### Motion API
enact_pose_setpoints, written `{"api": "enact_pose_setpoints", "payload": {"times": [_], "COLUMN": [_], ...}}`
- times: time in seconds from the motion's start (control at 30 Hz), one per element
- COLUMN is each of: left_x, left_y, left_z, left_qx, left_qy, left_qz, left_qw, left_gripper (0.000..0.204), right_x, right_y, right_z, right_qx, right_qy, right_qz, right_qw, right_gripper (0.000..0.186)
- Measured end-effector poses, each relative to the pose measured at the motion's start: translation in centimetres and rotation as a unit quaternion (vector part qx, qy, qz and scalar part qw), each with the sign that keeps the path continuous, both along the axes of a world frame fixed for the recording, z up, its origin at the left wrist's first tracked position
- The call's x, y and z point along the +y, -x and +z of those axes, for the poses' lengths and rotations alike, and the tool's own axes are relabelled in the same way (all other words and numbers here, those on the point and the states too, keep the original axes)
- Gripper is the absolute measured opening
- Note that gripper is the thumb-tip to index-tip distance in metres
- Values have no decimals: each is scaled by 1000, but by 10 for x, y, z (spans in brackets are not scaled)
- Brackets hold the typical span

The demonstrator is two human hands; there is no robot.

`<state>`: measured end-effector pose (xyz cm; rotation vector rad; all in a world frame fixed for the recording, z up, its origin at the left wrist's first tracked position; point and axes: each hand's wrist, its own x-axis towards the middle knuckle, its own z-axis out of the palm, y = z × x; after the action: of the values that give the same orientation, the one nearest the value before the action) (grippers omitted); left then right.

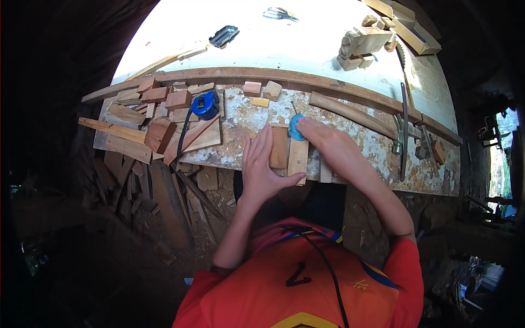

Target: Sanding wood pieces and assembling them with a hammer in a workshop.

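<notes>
Worn bench (236, 117): left hand (259, 164) thumb-out, right hand (328, 141) palm-down on blue object (296, 129).

One tape (205, 105); just right of it, three small blocks (252, 89); farther right, two hands (258, 167), one hammer (397, 145).

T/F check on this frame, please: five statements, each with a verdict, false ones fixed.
1. The right hand touches a blue object. True.
2. The tape measure lies right of the right hand. False: the tape measure lies left of the left hand.
3. The brown block is left of the pale block. True.
4. The beam lies beyond both hands. True.
5. The black tray is on the near side of the beam. False: the black tray is on the far side.
</notes>
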<state>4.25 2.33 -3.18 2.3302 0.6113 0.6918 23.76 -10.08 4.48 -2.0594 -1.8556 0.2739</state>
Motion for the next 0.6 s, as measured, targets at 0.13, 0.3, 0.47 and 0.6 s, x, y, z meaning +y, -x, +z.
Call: {"api": "enact_pose_setpoints", "payload": {"times": [0.13, 0.3, 0.47, 0.6], "left_x": [0, -2, -1, 2], "left_y": [-2, 1, -1, 0], "left_z": [-2, -1, 1, -5], "left_qx": [0, 0, -4, -8], "left_qy": [2, -2, 7, -5], "left_qz": [1, 1, -1, 0], "left_qw": [1000, 1000, 1000, 1000], "left_gripper": [136, 136, 135, 135], "right_x": [-12, -10, -8, -17], "right_y": [16, 11, -9, 19], "right_z": [-19, -10, -1, -8], "right_qx": [-26, 28, 28, -22], "right_qy": [-54, -13, -17, -32], "right_qz": [129, 50, 51, 95], "right_qw": [990, 998, 998, 995], "right_gripper": [58, 60, 54, 53]}}
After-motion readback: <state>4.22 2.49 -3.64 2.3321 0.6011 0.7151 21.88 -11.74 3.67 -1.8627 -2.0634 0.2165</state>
